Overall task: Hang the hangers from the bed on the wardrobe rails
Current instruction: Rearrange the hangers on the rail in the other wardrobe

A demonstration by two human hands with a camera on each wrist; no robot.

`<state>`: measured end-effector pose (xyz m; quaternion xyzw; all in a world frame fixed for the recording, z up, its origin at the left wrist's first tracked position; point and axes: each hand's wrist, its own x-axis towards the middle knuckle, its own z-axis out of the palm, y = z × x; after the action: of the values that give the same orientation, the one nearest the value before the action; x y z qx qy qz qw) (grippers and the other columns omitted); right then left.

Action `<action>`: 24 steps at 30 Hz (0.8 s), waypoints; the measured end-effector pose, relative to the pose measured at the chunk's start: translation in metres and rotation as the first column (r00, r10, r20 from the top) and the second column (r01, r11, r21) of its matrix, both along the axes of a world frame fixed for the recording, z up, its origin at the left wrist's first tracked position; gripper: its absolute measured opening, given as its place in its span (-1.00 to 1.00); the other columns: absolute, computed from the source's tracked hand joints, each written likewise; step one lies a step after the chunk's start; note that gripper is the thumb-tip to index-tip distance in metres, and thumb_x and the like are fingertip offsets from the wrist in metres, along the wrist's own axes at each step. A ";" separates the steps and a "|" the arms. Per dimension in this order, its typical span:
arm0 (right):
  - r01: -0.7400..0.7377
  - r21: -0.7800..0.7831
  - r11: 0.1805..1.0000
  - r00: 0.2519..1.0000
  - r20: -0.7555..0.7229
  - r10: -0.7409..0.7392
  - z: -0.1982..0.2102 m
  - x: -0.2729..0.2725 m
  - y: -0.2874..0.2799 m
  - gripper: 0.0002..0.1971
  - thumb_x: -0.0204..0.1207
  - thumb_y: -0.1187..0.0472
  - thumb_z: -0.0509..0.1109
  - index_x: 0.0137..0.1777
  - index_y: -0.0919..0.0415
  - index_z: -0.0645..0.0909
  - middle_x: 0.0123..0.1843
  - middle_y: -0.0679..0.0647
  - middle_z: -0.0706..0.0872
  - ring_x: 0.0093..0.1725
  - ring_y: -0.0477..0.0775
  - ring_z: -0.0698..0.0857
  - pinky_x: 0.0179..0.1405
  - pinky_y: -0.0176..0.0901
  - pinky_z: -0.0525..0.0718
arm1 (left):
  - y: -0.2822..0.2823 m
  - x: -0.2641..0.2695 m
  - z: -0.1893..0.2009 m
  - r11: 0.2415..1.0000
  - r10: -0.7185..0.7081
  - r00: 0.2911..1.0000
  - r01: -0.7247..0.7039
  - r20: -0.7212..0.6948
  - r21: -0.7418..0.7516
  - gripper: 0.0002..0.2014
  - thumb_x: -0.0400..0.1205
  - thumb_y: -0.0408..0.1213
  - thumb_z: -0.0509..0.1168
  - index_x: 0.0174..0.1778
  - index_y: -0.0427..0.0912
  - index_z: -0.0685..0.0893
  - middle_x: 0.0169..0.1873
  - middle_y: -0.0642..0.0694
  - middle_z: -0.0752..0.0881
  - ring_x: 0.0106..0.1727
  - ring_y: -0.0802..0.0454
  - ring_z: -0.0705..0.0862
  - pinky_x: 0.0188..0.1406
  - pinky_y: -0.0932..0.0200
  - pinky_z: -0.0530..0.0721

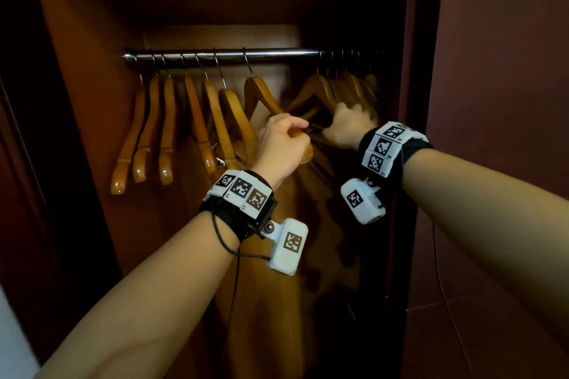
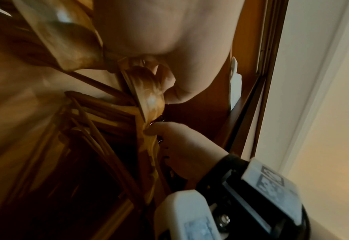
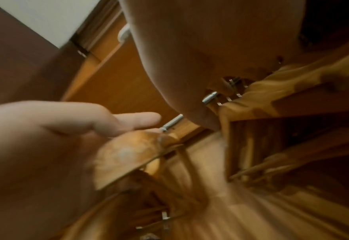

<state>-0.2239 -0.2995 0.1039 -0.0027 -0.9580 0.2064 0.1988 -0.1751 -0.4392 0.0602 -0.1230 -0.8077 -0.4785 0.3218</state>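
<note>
A chrome rail crosses the wardrobe. One wooden hanger hooks on the rail near its middle, and my left hand grips its lower arm end. In the left wrist view my left hand curls around that hanger end. My right hand holds the arms of a tight bunch of hangers hooked at the rail's right end. The right wrist view is blurred, showing my right hand, my left hand and the hanger end.
Several more wooden hangers hang spread along the left half of the rail. The wardrobe's right side panel stands close behind my right wrist. A dark door edge borders the left. Rail between the middle hanger and the bunch is bare.
</note>
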 end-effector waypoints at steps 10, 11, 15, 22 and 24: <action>0.067 0.121 0.990 0.975 0.204 -0.090 0.000 -0.021 0.024 -0.16 0.49 -0.22 0.49 0.62 0.24 0.29 0.55 0.39 0.40 0.48 0.41 0.48 0.27 0.17 0.58 | -0.004 -0.012 -0.007 0.983 0.068 0.997 -0.060 0.039 -0.171 -0.72 0.59 -0.26 0.34 0.18 0.09 0.75 0.51 0.09 0.44 0.56 0.01 0.29 0.32 0.27 0.16; 0.076 0.136 0.988 0.977 0.188 -0.101 0.001 -0.020 0.024 -0.14 0.49 -0.19 0.49 0.64 0.21 0.24 0.57 0.40 0.36 0.50 0.42 0.44 0.25 0.19 0.56 | -0.005 -0.013 -0.007 0.984 0.067 0.997 -0.059 0.044 -0.168 -0.73 0.59 -0.27 0.34 0.16 0.09 0.75 0.51 0.09 0.44 0.56 0.01 0.29 0.32 0.27 0.17; 0.042 0.156 0.987 0.988 0.141 -0.064 0.010 -0.021 0.024 -0.32 0.50 -0.16 0.44 0.53 0.13 0.39 0.48 0.31 0.49 0.49 0.40 0.43 0.14 0.13 0.49 | -0.007 -0.016 -0.010 0.983 0.082 0.995 -0.072 0.054 -0.170 -0.76 0.57 -0.26 0.36 0.11 0.08 0.77 0.52 0.08 0.43 0.57 0.00 0.29 0.35 0.26 0.17; -0.042 -0.011 0.999 0.984 0.172 0.043 0.011 -0.021 0.021 -0.01 0.41 -0.29 0.49 0.74 0.02 0.13 0.72 0.35 0.00 0.59 0.50 0.30 0.45 0.27 0.54 | -0.005 -0.014 -0.011 0.976 0.096 0.995 -0.087 0.035 -0.198 -0.72 0.54 -0.24 0.43 0.17 0.06 0.75 0.58 0.02 0.36 0.61 -0.08 0.24 0.54 0.07 0.21; -0.046 -0.013 0.999 0.985 0.164 0.048 0.010 -0.019 0.019 -0.02 0.37 -0.31 0.49 0.72 0.01 0.18 0.70 0.34 0.07 0.58 0.48 0.33 0.45 0.28 0.52 | -0.002 -0.012 -0.010 0.959 0.119 0.992 -0.105 0.037 -0.262 -0.68 0.52 -0.16 0.51 0.20 0.02 0.74 0.64 -0.03 0.29 0.65 -0.12 0.18 0.59 0.03 0.17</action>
<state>-0.2428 -0.2807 0.1139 0.0020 -0.9700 0.2147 0.1142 -0.1876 -0.4415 0.0498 -0.1056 -0.8772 -0.3527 0.3081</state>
